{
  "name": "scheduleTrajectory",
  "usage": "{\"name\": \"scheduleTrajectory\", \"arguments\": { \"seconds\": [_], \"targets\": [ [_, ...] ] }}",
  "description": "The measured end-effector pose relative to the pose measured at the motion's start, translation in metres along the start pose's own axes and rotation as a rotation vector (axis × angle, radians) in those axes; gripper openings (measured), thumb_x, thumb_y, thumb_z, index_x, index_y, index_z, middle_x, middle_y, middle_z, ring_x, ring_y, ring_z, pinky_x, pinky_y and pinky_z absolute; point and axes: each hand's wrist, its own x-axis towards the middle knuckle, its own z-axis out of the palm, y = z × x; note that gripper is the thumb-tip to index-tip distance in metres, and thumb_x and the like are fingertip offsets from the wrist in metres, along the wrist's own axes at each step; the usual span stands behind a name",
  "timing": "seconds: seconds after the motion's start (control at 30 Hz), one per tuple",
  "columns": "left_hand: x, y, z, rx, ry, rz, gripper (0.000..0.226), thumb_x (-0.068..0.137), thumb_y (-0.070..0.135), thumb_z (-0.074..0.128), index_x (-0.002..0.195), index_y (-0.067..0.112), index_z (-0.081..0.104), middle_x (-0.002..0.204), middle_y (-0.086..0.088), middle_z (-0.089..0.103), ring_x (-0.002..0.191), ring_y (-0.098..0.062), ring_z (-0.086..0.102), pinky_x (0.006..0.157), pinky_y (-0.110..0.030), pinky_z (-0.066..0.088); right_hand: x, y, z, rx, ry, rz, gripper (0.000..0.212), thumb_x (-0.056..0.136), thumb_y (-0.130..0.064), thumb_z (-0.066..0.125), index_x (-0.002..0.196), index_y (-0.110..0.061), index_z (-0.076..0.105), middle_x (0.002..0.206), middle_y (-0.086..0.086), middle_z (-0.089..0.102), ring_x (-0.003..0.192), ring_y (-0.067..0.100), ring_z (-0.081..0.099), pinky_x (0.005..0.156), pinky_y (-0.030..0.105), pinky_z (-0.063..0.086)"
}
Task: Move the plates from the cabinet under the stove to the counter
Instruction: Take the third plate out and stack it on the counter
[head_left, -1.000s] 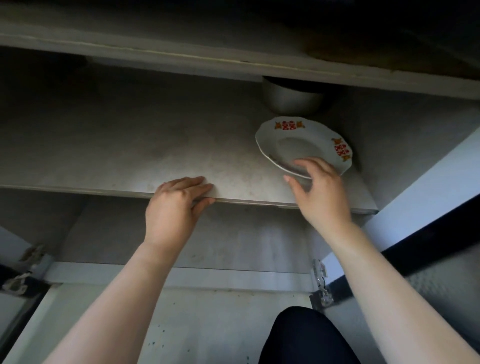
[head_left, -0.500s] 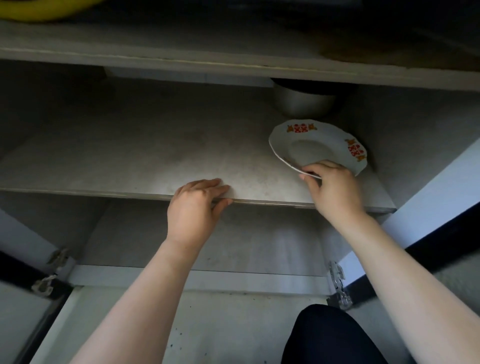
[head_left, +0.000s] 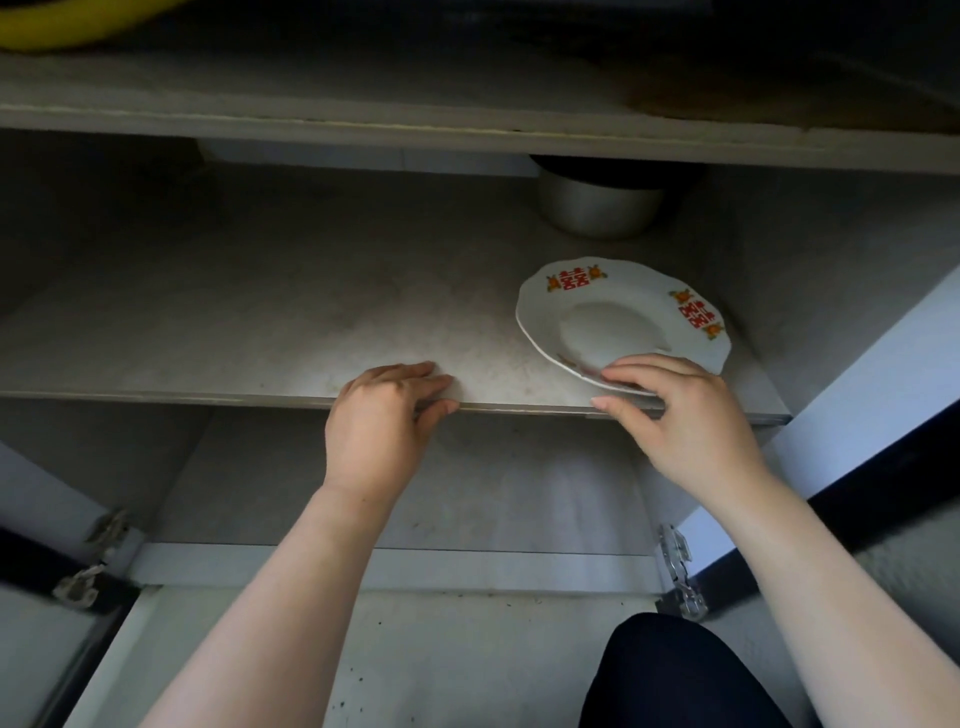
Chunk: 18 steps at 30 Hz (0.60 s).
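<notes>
White plate (head_left: 623, 317) with a scalloped rim and red-and-orange motifs: on the right end of the cabinet shelf (head_left: 260, 332), not yet out of the cabinet. Near rim close to the shelf's front edge, far rim back toward the right wall. Looks slightly tipped, near rim a little off the board, though hard to tell for sure.

Clamped on that near rim, the right hand (head_left: 685, 415): fingers (head_left: 639, 371) curled over the top of the rim, thumb stretched left just below it along the shelf's front edge.

Well to the left, apart from the plate, the left hand (head_left: 384, 421): fingers laid flat on top of the shelf, thumb tucked against the front lip, pinching the board's edge between them. Both forearms bare, reaching in from the near side.

Behind the plate, at the far right of the same shelf, a grey metal pot (head_left: 597, 208), half hidden by the upper board (head_left: 363, 104) and not touching the plate. Left stretch of the shelf pale and speckled.

Below the shelf, a lower compartment in shadow. Metal hinges at the near corners: one on the right (head_left: 675, 571), another on the left (head_left: 93, 561). Open white door (head_left: 883, 374) angling away on the right.

At the top left corner, a sliver of something yellow (head_left: 62, 21) on the upper board; cannot tell what. At the bottom right, a dark-clothed knee (head_left: 675, 675).
</notes>
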Motion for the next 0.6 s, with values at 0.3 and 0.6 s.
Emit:
{"name": "scheduleTrajectory", "arguments": {
  "seconds": [0.3,0.6],
  "targets": [
    [0.001,0.003,-0.004,-0.01,-0.054,0.0,0.029,0.083,0.036,0.066,0.109,0.024,0.071,0.121,0.004,0.065,0.111,-0.022,0.058,0.089,-0.033,0.047,0.004,-0.011,0.007,0.002,0.0,-0.02,0.017,0.085,-0.015,0.064,0.1,-0.011,0.07,0.097,0.001,0.069,0.087,0.02,0.063,0.075,0.031,0.052],
    [0.003,0.025,-0.004,-0.272,-0.003,-0.114,0.035,0.088,0.044,0.055,0.118,0.025,0.062,0.114,0.007,0.062,0.096,-0.011,0.059,0.074,-0.023,0.049,-0.014,-0.012,0.0,0.072,-0.108,-0.051,0.017,0.085,-0.022,0.064,0.099,-0.018,0.071,0.097,-0.009,0.068,0.09,0.006,0.059,0.079,0.015,0.043]
  ]
}}
